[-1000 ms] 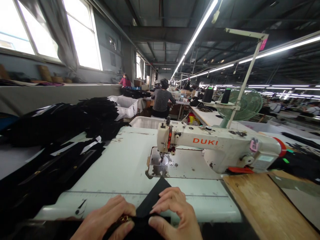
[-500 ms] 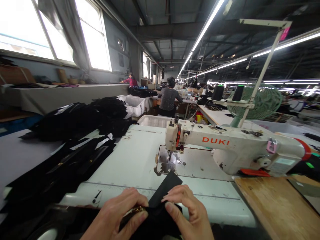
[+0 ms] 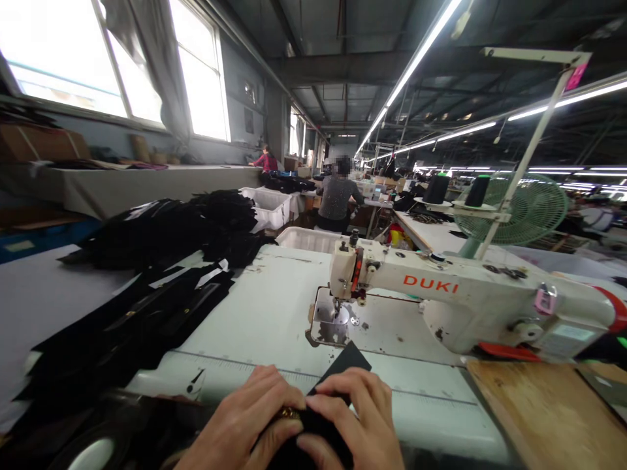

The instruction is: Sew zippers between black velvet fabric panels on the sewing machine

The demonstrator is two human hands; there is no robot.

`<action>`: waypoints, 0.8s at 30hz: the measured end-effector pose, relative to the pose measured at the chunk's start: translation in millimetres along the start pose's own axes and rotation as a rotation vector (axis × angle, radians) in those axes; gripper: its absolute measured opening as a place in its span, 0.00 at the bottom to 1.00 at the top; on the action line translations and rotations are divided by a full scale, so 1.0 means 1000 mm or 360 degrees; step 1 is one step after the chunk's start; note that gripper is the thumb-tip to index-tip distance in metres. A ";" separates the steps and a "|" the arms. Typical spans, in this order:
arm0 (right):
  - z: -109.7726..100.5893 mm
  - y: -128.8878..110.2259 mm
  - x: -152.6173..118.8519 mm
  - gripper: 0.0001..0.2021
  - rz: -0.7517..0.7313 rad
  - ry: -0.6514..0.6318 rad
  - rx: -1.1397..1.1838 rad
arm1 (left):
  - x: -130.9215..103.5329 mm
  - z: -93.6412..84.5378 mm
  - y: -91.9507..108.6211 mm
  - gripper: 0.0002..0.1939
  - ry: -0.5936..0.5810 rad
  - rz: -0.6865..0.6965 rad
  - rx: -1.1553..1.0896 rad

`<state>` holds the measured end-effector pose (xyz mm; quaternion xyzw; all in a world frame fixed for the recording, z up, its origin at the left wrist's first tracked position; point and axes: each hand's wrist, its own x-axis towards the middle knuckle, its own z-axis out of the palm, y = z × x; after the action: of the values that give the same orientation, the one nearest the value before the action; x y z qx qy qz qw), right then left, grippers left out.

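A black fabric piece (image 3: 351, 363) is held between my two hands at the front edge of the sewing table (image 3: 255, 320). My left hand (image 3: 247, 418) pinches its left part, where gold-coloured metal (image 3: 290, 413), perhaps zipper teeth, shows between thumb and fingers. Close beside it, my right hand (image 3: 360, 408) is closed on the fabric with bent fingers. One flat corner of the piece sticks out past the right fingers toward the needle plate (image 3: 330, 316). The white DUKI sewing machine (image 3: 431, 284) stands beyond my hands, its needle area apart from the fabric.
Black fabric pieces (image 3: 161, 307) lie heaped along the left. A wooden board (image 3: 533, 398) is at the right. Thread cones (image 3: 477, 191) and a green fan (image 3: 524, 209) stand behind the machine. A white bin (image 3: 308, 239) is behind the table; a seated person (image 3: 337, 199) is farther off.
My right hand has moved left against my left hand, and more of the fabric corner is covered. The whole view has shifted slightly, with the surroundings appearing farther right.
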<state>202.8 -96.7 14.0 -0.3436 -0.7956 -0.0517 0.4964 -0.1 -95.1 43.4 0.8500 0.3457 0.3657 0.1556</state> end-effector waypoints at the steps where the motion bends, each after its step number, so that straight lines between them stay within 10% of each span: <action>1: -0.001 0.003 0.003 0.05 -0.0046 -0.0060 0.0093 | -0.001 0.002 0.000 0.11 0.0007 0.0024 -0.0009; 11: -0.017 0.003 0.005 0.04 0.0104 -0.0253 0.0412 | -0.012 0.001 -0.010 0.15 -0.0046 -0.0451 -0.0225; 24: -0.056 0.031 -0.015 0.08 0.0296 -0.0145 0.0343 | -0.039 -0.008 -0.052 0.08 0.0103 -0.0537 -0.0051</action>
<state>267.7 -103.9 21.4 -0.3625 -0.7829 0.0957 0.4965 -49.7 -85.0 1.7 0.7652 0.4825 0.3669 0.2170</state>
